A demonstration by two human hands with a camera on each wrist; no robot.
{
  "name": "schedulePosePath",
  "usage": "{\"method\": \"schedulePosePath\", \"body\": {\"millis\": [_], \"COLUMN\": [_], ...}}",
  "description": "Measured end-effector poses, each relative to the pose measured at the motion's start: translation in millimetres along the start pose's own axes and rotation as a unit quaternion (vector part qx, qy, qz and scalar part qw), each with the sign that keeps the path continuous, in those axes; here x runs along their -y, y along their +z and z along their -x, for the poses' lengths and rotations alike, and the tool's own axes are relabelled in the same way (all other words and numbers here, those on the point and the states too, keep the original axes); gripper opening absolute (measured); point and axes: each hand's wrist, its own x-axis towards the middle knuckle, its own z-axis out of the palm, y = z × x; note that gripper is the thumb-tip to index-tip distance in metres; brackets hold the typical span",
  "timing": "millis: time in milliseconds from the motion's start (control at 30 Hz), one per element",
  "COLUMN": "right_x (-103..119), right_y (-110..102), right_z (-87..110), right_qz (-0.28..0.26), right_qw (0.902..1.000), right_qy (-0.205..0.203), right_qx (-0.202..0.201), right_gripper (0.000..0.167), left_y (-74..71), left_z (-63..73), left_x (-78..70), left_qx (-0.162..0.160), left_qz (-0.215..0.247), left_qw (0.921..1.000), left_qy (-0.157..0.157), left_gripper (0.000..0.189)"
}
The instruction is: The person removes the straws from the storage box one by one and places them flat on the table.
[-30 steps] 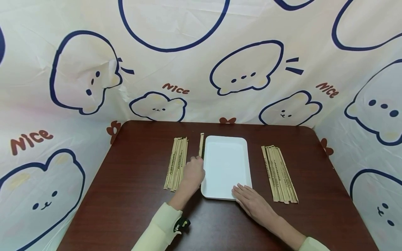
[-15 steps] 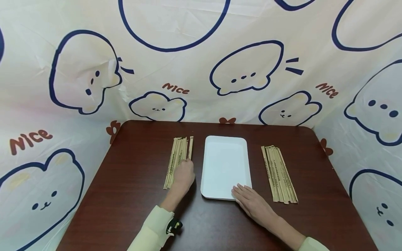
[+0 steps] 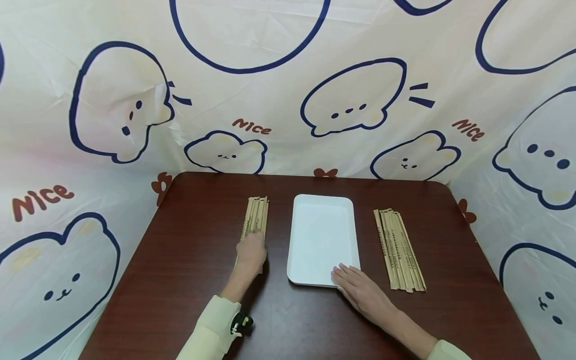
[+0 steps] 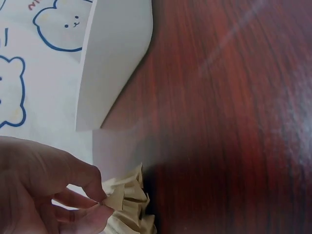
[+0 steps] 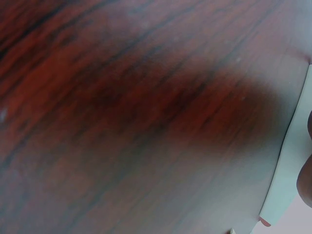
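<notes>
My left hand [image 3: 251, 251] is over the left row of thin, paper-wrapped sticks [image 3: 256, 214], long tan packets with dark print. In the left wrist view, thumb and forefinger pinch the flat end of one paper-wrapped stick [image 4: 115, 200]; the fist hides part of the row. A white rectangular tray [image 3: 321, 235] lies in the middle of the table. On its near right corner rests my right hand [image 3: 362, 290], fingers extended. The right wrist view catches only fingertips [image 5: 305, 183] at the tray's side wall [image 5: 288, 168].
Another row of paper-wrapped sticks [image 3: 399, 250] lies right of the tray, slightly slanted. The dark brown wooden table [image 3: 198, 215] is bordered at the back and sides by a pale cloth [image 3: 288, 105] with bear drawings. A black device [image 3: 242, 323] is strapped to the left wrist.
My left hand has moved left from beside the tray, bringing a single paper-wrapped stick to the left row, where it now lines up with the others. The right hand and tray have stayed put.
</notes>
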Motion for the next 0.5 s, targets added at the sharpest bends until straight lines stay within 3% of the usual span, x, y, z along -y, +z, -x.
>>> {"method": "schedulePosePath", "body": {"millis": [500], "right_x": [-0.6], "right_y": [2.0], "right_z": [0.8], "right_qz": [-0.005], "right_qw": [1.0], "right_qy": [0.003], "right_qx": [-0.002], "right_gripper": [0.042], "left_y": [0.9], "left_z": [-4.2], "left_x": [5.8], "left_qx": [0.037], "left_qz": [-0.003], "left_qw": [0.9993], "left_qy": [-0.01], "left_gripper": [0.017]}}
